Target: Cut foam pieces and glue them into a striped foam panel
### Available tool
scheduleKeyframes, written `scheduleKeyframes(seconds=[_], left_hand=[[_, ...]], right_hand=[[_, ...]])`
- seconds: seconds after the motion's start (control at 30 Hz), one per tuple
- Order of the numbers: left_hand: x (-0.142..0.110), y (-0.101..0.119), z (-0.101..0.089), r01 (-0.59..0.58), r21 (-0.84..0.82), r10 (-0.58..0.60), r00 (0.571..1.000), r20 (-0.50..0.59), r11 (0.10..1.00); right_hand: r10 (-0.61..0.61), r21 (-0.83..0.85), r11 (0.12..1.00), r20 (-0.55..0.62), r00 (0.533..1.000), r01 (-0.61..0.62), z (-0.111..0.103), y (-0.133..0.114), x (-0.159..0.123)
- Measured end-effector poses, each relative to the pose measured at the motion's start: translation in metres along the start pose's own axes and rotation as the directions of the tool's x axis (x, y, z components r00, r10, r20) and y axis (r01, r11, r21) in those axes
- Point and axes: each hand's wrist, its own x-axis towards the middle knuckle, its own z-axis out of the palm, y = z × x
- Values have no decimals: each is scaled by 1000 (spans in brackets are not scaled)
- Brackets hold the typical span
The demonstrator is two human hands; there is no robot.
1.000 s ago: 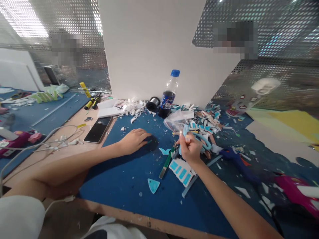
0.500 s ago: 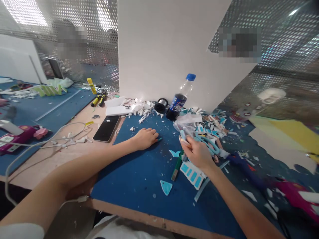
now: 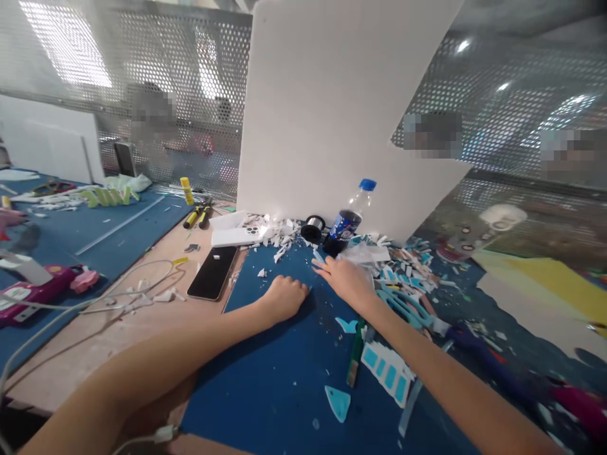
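My left hand [image 3: 287, 297] rests on the blue mat [image 3: 265, 373] with its fingers curled; a sliver of a small teal piece barely shows at the fingertips. Pinched in my right hand [image 3: 349, 283] is a light blue strip [image 3: 318, 256], held just in front of the cola bottle [image 3: 345, 222]. Below the right forearm lie a green-handled craft knife [image 3: 355, 357], a white piece with blue rectangles [image 3: 387, 373], a rounded blue triangle [image 3: 338, 402] and a small blue offcut [image 3: 346, 325]. Blue-handled scissors [image 3: 410, 308] are to the right of that wrist.
A black phone [image 3: 212, 273] and a white phone [image 3: 234, 236] lie at the left. A wire spool [image 3: 313, 230] stands by white scraps [image 3: 284, 235]. Blue and white offcuts [image 3: 412, 265] pile up at the right. A white board [image 3: 322, 126] rises behind; a cable [image 3: 76, 309] crosses the left.
My right hand has moved left and forward with the light blue strip, closer to my left hand. The left hand stays closed on the mat. The camera view has tilted up.
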Motion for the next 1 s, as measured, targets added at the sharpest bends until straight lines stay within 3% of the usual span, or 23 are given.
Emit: scheduleKeyframes(seconds=[0.13,0.2,0.27,0.37,0.47,0.57,0.63,0.67,0.83,0.9,1.0], left_hand=[[0,-1,-1,-30,6,30,999,-11,1000],[1,-1,0,-35,9,35,999,-17,999],[2,0,1,-31,9,31,999,-24,999],[2,2,2,-8,9,8,999,-42,1000],[1,3,2,1,2,-1,999,-53,1000],[0,3,0,-33,-21,32,999,-38,999],[0,3,-1,-43,-27,42,999,-20,999],[0,2,-1,-40,-28,40,999,-10,999],[0,1,-1,-14,-41,15,999,30,999],[-1,2,-1,2,-47,0,999,37,999],[-3,4,0,46,-46,-44,998,44,998]], right_hand=[[37,158,987,22,999,-40,-3,-18,15],[-44,300,954,81,996,18,-8,-30,23],[-185,467,881,196,963,74,-12,-44,33],[-401,677,735,387,830,39,-12,-62,51],[-548,785,614,500,671,-83,-6,-68,67],[-617,846,493,505,603,-204,1,-65,73],[-621,873,410,479,621,-263,6,-61,75],[-603,885,368,460,652,-283,8,-59,77],[-316,946,198,308,897,-255,22,-48,92],[-243,954,178,279,929,-240,24,-44,95],[-287,939,196,330,899,-283,20,-43,91]])
